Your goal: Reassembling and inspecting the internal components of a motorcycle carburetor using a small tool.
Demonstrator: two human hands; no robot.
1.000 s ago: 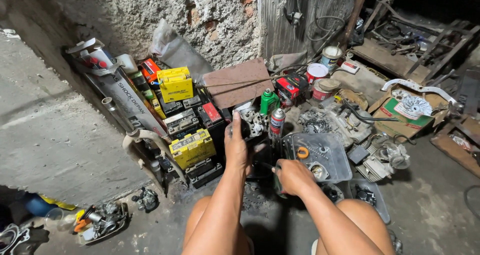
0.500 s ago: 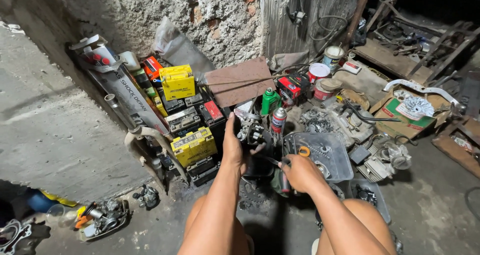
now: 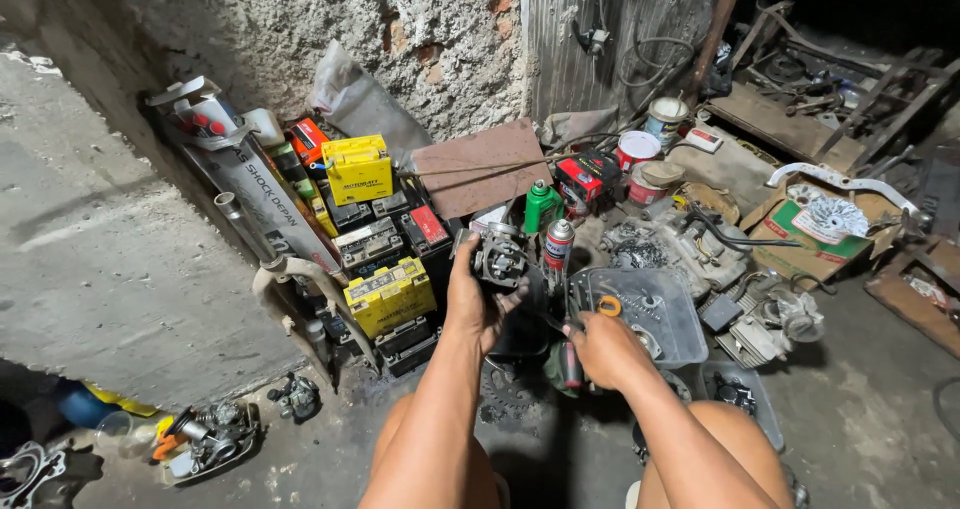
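- cluttered workshop floor (image 3: 130, 299) by a rough wall, batteries (image 3: 388, 294) stacked left.
- left hand (image 3: 472, 304) grips a small metal engine part (image 3: 498, 257), raised over the floor.
- right hand (image 3: 600, 347) is closed on a screwdriver (image 3: 570, 361).
- best done holding the part steady, tip seated square.

Top left of pile: yellow rectangular box (image 3: 359, 168) with dark print, against the wall.
Below it: second yellow box (image 3: 390, 296), flat, label face up, just left of your left hand (image 3: 473, 304).
Between them: black battery case with a red label (image 3: 429, 225).
Far left: long grey printed carton (image 3: 262, 197), leaning diagonally.
Centre: green spray can (image 3: 541, 206); beside it a silver can with a red label band (image 3: 557, 248).
Right: brown cardboard box with a green panel (image 3: 800, 231).
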